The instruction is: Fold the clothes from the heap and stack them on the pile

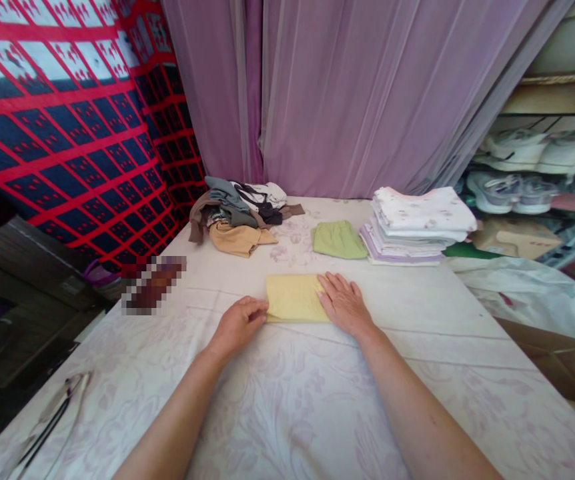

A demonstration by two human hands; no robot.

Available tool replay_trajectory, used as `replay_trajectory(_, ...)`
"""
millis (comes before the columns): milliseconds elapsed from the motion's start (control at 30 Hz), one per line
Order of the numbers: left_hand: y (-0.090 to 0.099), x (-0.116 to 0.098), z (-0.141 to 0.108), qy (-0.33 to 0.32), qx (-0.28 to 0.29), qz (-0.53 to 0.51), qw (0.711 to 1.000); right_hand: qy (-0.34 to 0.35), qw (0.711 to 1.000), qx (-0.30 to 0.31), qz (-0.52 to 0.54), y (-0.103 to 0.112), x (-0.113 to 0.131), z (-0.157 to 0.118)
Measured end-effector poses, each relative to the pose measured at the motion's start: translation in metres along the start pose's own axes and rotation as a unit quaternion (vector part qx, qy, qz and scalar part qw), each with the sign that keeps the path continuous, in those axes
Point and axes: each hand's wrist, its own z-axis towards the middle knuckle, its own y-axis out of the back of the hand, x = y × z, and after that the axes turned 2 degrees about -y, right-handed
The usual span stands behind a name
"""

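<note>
A yellow cloth (295, 298), folded into a flat rectangle, lies on the floral white tablecloth (287, 407) in front of me. My left hand (240, 325) pinches its lower left edge between thumb and fingers. Spread fingers of my right hand (345, 302) rest flat on the cloth's right end. Just behind, to the right, is a folded green garment (338, 240), touched by neither hand.
Folded white linens (420, 223) form a stack at the back right. A loose clothes pile (240, 213) lies at the back left. Cords (60, 413) rest near the left edge. Shoes (515, 190) sit on a rack at right, and a purple curtain (357, 93) hangs behind.
</note>
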Motion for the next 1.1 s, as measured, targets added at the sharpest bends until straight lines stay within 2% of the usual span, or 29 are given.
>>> replay_trajectory(133, -0.013, 0.004, 0.006, -0.01, -0.032, -0.082, 0.996, -0.004, 1.0, 0.004, -0.003, 0.003, 0.002, -0.001)
replay_trajectory(233, -0.013, 0.005, 0.012, -0.013, -0.011, -0.086, 0.996, -0.007, 1.0, 0.008, -0.001, 0.005, 0.003, -0.001)
replay_trajectory(367, -0.008, 0.002, 0.017, -0.015, 0.023, -0.03, 0.999, -0.006, 1.0, 0.005, 0.002, 0.005, 0.003, -0.001)
replay_trajectory(667, -0.003, -0.011, 0.014, -0.005, 0.016, 0.101, 0.995, -0.007, 1.0, 0.004, -0.005, 0.005, 0.003, -0.001)
replay_trajectory(1000, -0.012, -0.018, 0.011, 0.034, -0.013, 0.235, 0.971, -0.01, 1.0, -0.004, 0.001, 0.004, 0.003, -0.001)
replay_trajectory(1100, -0.01, -0.019, 0.011, 0.044, -0.02, 0.281, 0.959, -0.012, 1.0, -0.004, 0.004, 0.005, 0.003, -0.002)
